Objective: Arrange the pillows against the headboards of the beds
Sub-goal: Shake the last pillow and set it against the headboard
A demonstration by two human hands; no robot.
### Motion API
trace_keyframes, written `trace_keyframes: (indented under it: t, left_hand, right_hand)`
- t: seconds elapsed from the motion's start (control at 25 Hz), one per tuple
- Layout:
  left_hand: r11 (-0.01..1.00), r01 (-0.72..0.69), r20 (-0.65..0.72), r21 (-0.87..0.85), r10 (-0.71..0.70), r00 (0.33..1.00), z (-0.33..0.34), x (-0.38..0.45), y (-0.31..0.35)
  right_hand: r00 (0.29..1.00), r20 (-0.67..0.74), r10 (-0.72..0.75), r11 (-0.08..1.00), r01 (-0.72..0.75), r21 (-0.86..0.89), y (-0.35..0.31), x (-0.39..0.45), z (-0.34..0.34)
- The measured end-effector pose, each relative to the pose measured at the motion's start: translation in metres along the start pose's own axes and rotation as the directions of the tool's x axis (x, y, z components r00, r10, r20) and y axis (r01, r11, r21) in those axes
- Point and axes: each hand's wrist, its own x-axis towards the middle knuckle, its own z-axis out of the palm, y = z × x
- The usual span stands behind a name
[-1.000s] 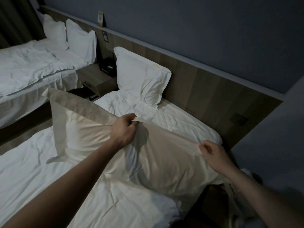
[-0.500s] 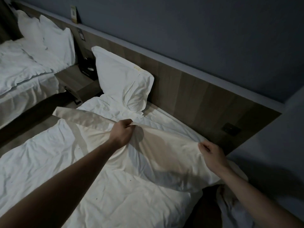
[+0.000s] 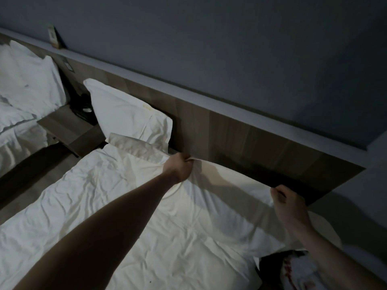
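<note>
Dim bedside: pillow [image 3: 219, 191] (both hands) near headboard [image 3: 240, 143].

Hotel twin bedroom, dimly lit. One long wooden headboard panel [image 3: 230, 135] ran along a grey wall [image 3: 230, 49]. Below it stood two beds in white linen [image 3: 104, 206], pillows [image 3: 125, 116] propped against it, a bedside table [image 3: 67, 130] between them, a small card [image 3: 53, 36] on its ledge.

Wooden nightstand [image 3: 67, 130] between the two beds, dark object [image 3: 82, 105] on the nightstand's back edge, small card [image 3: 53, 37] on the ledge above the nightstand, grey wall [image 3: 209, 49] behind.
</note>
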Motion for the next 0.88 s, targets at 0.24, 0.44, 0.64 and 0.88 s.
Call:
trace_keyframes:
  t: [0.24, 0.44, 0.64, 0.88]
  left_hand:
    - [0.998, -0.021, 0.053, 0.067, 0.017, 0.998, 0.029, 0.058, 0.027]
    - [0.996, -0.037, 0.051, 0.076, 0.033, 0.998, 0.043, 0.101, 0.037]
    - [0.998, -0.039, 0.039, 0.055, 0.037, 0.999, 0.073, 0.132, 0.040]
    - [0.999, -0.036, -0.090, -0.023, 0.034, 0.995, 0.089, 0.157, 0.043]
  right_hand:
    - [0.998, -0.051, 0.032, 0.999, -0.033, -0.017, 0.025, 0.038, 0.003]
    - [0.996, -0.075, -0.046, 0.996, 0.040, -0.086, 0.033, 0.070, 0.004]
    - [0.998, -0.059, -0.030, 0.995, 0.025, -0.095, 0.051, 0.087, 0.012]
    - [0.975, -0.203, -0.092, 0.990, 0.067, -0.127, 0.056, 0.117, 0.011]
